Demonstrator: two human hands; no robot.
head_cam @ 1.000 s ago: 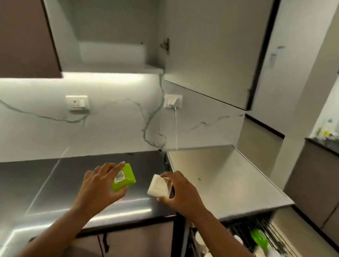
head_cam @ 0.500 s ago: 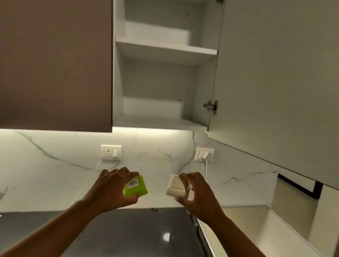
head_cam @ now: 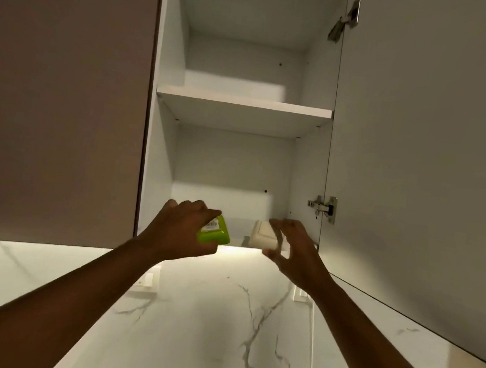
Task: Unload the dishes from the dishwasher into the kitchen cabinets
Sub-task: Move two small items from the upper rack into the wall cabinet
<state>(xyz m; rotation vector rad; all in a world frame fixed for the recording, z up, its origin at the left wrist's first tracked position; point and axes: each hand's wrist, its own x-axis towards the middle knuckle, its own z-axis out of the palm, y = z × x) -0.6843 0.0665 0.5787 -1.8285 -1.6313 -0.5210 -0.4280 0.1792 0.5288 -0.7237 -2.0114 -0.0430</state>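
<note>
- Left hand (head_cam: 181, 231): fingers curled round a green dish (head_cam: 215, 234), gripping it from above and behind. A second ago this hand held the same dish low over the table; it has since risen to the level of the bottom shelf (head_cam: 240, 239) of the open cabinet.
- Right hand (head_cam: 290, 250): fingers bent round a white dish (head_cam: 263, 234), with thumb and fingertips at its right end. The fingers look looser than half a second ago; whether the grip is firm or letting go cannot be told for certain.
- Both dishes: side by side, apart from each other, at the front lip of the bottom shelf. The white dish appears to sit at or on the shelf edge; the green dish is tilted and not seen to rest on anything.
- Cabinet: door (head_cam: 418, 160) swung open to the right, hinge (head_cam: 325, 206) showing. The upper shelf (head_cam: 244, 103) and the bottom shelf show nothing else on them.
- Change in view: the table and dishwasher, seen a second ago, have dropped out of sight as the head tilted up. The marble wall (head_cam: 221, 316) and a socket (head_cam: 144, 282) lie below the arms.
- Judgement: carrying is done and placing has begun. These two dishes are about to be stored; setting down and release remain.
</note>
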